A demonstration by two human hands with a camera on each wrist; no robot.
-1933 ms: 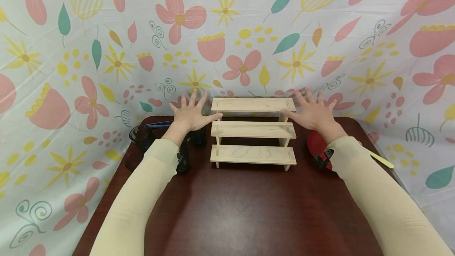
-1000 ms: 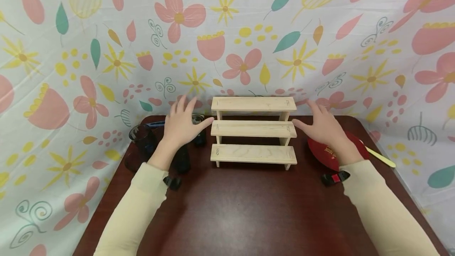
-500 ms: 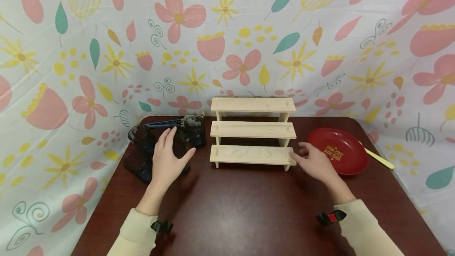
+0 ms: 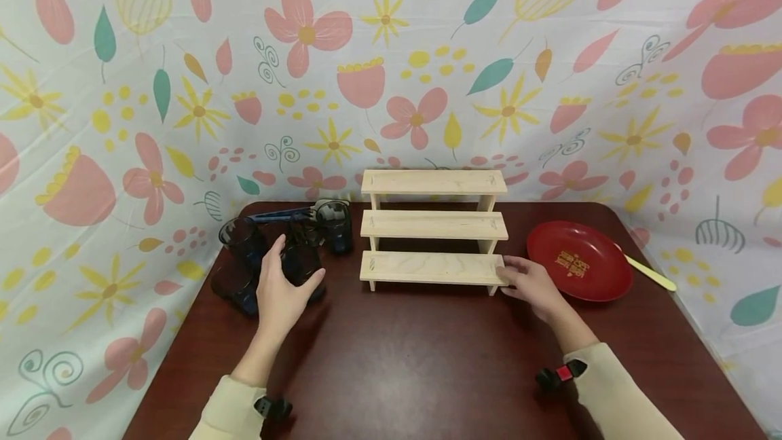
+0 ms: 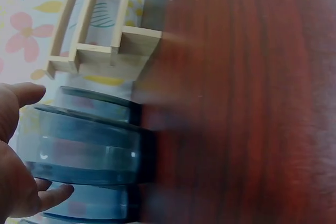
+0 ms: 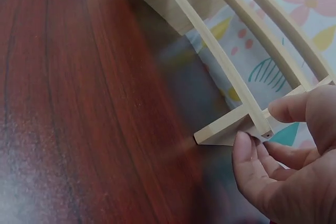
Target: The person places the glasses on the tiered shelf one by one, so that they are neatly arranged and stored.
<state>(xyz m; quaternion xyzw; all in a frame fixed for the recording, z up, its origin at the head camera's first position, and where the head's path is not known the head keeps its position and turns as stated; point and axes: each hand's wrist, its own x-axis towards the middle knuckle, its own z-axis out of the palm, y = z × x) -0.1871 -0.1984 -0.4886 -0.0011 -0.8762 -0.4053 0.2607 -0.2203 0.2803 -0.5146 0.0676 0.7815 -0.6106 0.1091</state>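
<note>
My left hand (image 4: 280, 299) stands with thumb and fingers spread around a dark blue glass (image 4: 301, 262); the left wrist view shows the glass (image 5: 86, 145) between thumb and fingers, with no firm grip visible. A three-tier wooden display shelf (image 4: 434, 265) stands at the middle back of the table. At the right end of its lowest board, my right hand (image 4: 539, 288) has its fingers curled in and pinches the board. In the right wrist view, fingertips lie on both sides of the board's end (image 6: 252, 114).
More dark glasses (image 4: 243, 240) cluster at the left, with blue-handled utensils (image 4: 277, 216) behind them. A red oval plate (image 4: 601, 270) with gold print lies at the right, a yellow handle (image 4: 652, 273) sticking out beside it. A flowered cloth (image 4: 421, 53) hangs behind the table.
Both hands have come down and toward the front from beside the top tier. The left has moved over to the glass; the right has reached the lowest board and its fingers have drawn in.
</note>
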